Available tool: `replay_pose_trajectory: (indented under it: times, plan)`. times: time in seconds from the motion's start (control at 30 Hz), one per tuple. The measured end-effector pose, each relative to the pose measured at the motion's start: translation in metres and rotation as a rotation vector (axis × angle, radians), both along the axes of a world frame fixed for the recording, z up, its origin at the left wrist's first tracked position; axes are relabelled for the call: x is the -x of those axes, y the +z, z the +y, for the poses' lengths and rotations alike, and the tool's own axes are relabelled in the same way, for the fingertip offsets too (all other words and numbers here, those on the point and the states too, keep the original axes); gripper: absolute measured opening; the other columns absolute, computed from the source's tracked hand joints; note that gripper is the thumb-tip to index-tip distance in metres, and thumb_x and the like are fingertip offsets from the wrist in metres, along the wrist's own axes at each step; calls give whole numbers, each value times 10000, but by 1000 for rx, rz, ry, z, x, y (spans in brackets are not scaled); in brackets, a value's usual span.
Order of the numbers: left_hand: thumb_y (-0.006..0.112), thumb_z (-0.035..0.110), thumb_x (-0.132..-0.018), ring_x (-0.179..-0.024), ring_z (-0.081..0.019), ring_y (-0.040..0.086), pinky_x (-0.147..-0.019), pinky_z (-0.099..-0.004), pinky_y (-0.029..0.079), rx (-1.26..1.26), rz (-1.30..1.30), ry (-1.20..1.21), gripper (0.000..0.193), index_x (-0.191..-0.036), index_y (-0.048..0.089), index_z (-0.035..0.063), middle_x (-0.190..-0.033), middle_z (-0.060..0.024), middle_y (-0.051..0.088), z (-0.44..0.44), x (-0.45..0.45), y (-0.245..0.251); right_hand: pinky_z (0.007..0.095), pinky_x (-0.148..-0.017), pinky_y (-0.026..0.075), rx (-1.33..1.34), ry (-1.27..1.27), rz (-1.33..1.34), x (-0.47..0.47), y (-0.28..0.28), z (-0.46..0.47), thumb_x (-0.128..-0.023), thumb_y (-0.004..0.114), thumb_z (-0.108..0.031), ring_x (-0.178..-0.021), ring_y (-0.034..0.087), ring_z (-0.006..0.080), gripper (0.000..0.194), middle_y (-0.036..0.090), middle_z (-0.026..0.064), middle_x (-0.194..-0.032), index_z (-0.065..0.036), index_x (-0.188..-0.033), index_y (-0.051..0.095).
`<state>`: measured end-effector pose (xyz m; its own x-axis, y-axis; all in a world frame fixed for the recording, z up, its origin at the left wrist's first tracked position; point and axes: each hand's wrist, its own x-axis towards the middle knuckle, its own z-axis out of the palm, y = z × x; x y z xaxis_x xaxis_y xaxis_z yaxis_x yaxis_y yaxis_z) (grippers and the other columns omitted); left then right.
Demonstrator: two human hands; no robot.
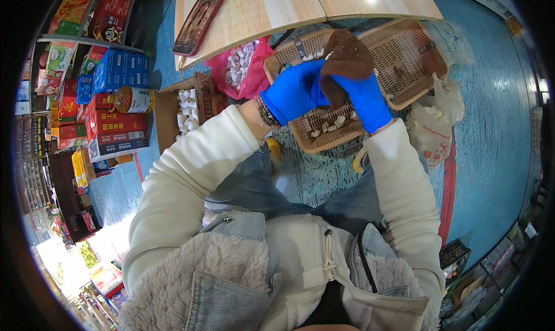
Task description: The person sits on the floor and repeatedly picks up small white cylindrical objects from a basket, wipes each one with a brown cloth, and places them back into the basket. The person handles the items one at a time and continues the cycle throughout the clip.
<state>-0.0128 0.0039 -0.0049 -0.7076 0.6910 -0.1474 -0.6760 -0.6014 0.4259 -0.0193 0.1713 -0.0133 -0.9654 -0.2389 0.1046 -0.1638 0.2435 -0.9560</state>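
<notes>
Both my hands wear blue gloves and meet over a tan plastic basket (321, 144). A brown cloth (349, 56) is between them, bunched over the fingers of my right hand (364, 99) and hanging down beside my left hand (295, 90). A small white bit shows at the cloth's upper left edge; what it belongs to is hidden. My left fingers are bent against the cloth, partly covered. White plastic pieces (339, 121) lie in the basket below my hands, and more pale pieces lie in its upper part.
A second tan basket (405, 62) stands at the right, beside plastic bags (431, 127). On the left are a pink bag (260, 64) of small white parts and a cardboard box (167, 114) of white fittings. A phone (199, 25) lies on the wooden table (269, 6) above.
</notes>
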Motion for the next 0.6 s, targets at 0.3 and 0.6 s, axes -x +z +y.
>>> replay_pose_trajectory:
  times: [0.3,0.6]
  plan:
    - [490,160,-859,-898,-231,566,-777,-375,463,339,141,28,310,-1138,448,30,-1029,-144,554,5,-2,6,304,-790,459,373,-159,-185,5,-12,13,-856,488,-179,-947,532,206,298,539,122,-1042,-19,-1107,478]
    - [527,117,-842,-835,-144,553,-736,-290,454,653,454,242,281,-1099,468,20,-958,-72,560,4,0,21,287,-832,421,108,149,-77,-3,-7,11,-894,426,-200,-1004,474,173,329,471,101,-1134,-34,-1179,417]
